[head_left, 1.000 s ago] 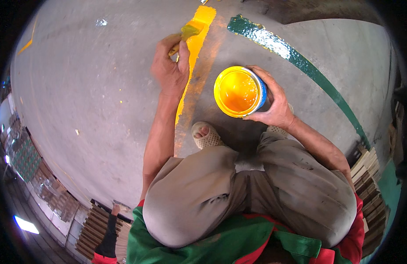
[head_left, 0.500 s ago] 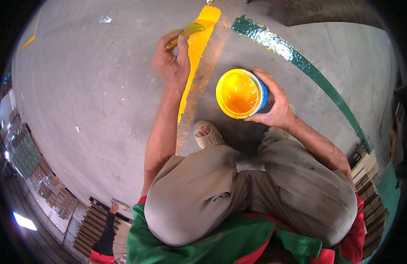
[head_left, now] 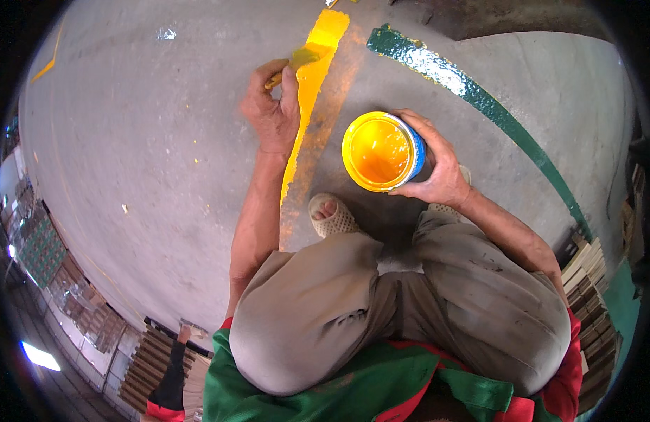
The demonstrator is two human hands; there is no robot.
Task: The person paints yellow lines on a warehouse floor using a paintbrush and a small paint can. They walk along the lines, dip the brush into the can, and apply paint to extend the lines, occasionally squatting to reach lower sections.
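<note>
My left hand [head_left: 272,105] is closed round the handle of a paintbrush [head_left: 307,55]. The brush's yellow-coated bristles rest on a wet yellow stripe [head_left: 314,81] painted on the grey floor. In my right hand [head_left: 441,165] is a blue paint can [head_left: 417,151], gripped round its side and tilted toward the stripe. Its open mouth shows yellow paint [head_left: 378,151] inside, and yellow coats the rim. The can is held above the floor in front of my knees.
A glossy green stripe [head_left: 494,109] curves across the floor on the right. Faded orange marking [head_left: 332,112] runs beside the yellow stripe. My sandalled foot [head_left: 332,214] is close to its near end. Slatted wooden stacks [head_left: 592,302] stand at the right; another person's arm [head_left: 174,366] shows at lower left.
My left hand and the brush have shifted slightly nearer and to the left along the yellow stripe. The can has moved a little left in my right hand.
</note>
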